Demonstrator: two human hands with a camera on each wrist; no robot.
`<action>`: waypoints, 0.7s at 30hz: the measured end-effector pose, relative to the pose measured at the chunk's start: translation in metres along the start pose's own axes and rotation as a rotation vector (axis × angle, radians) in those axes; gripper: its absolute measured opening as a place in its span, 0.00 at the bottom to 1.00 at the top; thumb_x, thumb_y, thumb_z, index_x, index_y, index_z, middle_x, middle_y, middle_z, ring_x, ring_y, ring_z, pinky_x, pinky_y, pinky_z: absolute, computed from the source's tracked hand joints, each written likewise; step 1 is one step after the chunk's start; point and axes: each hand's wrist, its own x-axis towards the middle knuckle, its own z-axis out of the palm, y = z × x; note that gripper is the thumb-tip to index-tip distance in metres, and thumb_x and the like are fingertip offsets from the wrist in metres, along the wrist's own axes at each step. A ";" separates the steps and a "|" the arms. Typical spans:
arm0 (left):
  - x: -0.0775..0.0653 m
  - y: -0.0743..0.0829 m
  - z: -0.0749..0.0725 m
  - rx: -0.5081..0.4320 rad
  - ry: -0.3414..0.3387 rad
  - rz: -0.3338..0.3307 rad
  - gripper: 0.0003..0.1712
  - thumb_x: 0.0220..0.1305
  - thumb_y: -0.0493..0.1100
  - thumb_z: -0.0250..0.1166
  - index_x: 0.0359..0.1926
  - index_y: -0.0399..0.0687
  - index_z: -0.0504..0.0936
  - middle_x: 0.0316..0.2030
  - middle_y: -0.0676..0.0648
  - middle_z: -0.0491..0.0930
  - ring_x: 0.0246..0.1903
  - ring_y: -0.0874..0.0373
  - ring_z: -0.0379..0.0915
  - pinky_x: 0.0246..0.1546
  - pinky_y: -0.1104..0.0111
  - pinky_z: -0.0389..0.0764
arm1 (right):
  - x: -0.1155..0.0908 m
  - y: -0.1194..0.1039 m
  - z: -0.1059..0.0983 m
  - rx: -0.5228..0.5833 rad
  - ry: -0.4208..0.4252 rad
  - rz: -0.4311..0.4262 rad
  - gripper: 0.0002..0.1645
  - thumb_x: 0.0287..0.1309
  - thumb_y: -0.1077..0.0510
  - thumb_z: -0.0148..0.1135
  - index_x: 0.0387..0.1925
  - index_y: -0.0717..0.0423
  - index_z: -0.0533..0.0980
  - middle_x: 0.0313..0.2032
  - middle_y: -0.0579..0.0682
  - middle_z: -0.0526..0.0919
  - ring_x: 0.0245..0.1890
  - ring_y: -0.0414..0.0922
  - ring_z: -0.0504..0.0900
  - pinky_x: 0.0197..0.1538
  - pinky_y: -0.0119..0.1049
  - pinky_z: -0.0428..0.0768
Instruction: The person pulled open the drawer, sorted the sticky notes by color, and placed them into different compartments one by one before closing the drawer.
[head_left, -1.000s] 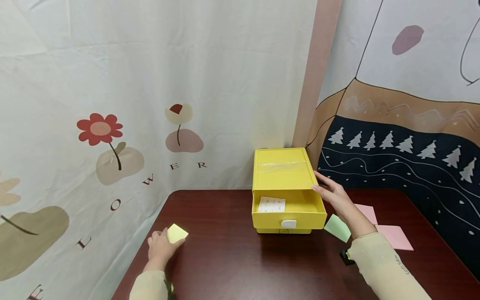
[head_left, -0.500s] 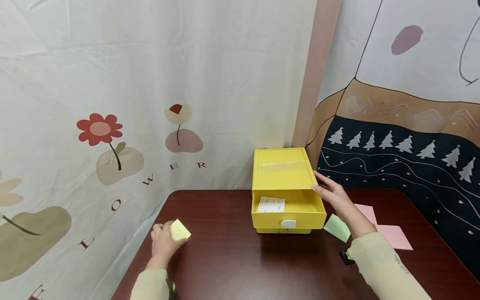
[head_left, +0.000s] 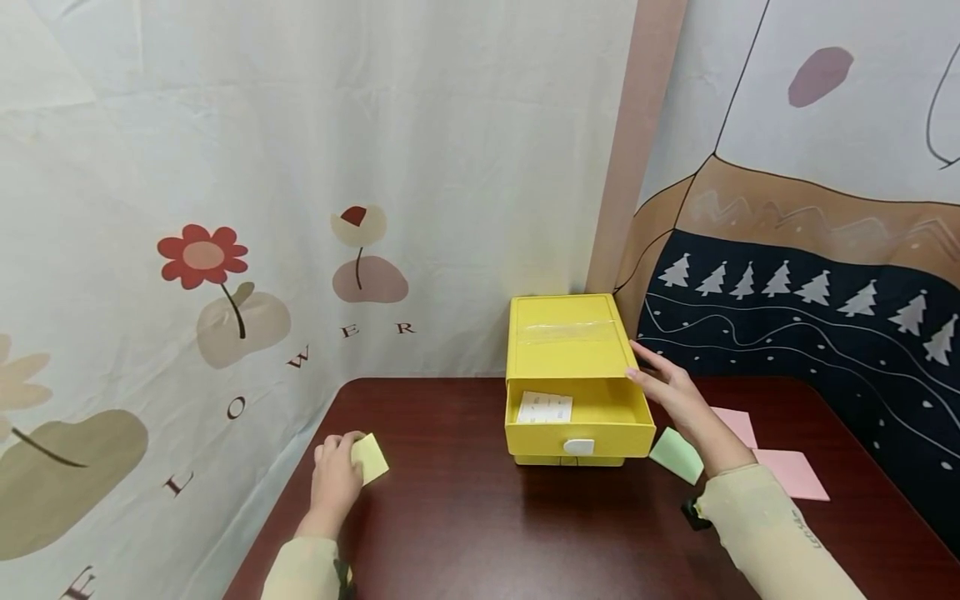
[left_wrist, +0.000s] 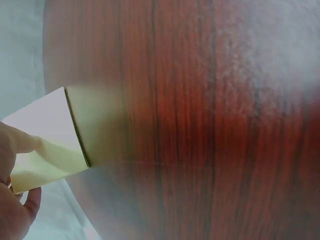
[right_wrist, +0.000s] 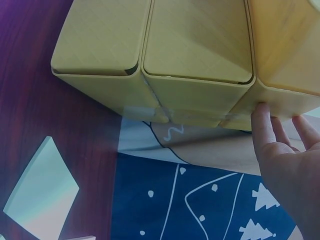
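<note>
Head view: left hand (head_left: 336, 479) pinching the yellow pad (head_left: 372, 460) at the left of the desk (head_left: 442, 533), well apart from the yellow drawer box (head_left: 566, 354). Left wrist: one pad edge finger-free; I'd pinch lightly, level. Right wrist: right hand (right_wrist: 290, 162), fingers extended, touching the box's side; I'd brace gently.

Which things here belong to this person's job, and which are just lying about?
Likely in use:
Square yellow paper pad, in the left hand
Boxy yellow drawer unit, touched by the right hand

Apparently lying about:
Square green paper pad
Two pink paper pieces
White paper inside drawer
</note>
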 end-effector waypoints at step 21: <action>-0.004 0.008 0.006 0.083 0.046 0.169 0.16 0.61 0.32 0.60 0.45 0.57 0.82 0.38 0.48 0.75 0.42 0.49 0.70 0.25 0.54 0.75 | -0.001 0.000 -0.001 0.033 -0.020 0.010 0.43 0.64 0.42 0.54 0.74 0.42 0.48 0.71 0.61 0.55 0.67 0.59 0.60 0.66 0.57 0.60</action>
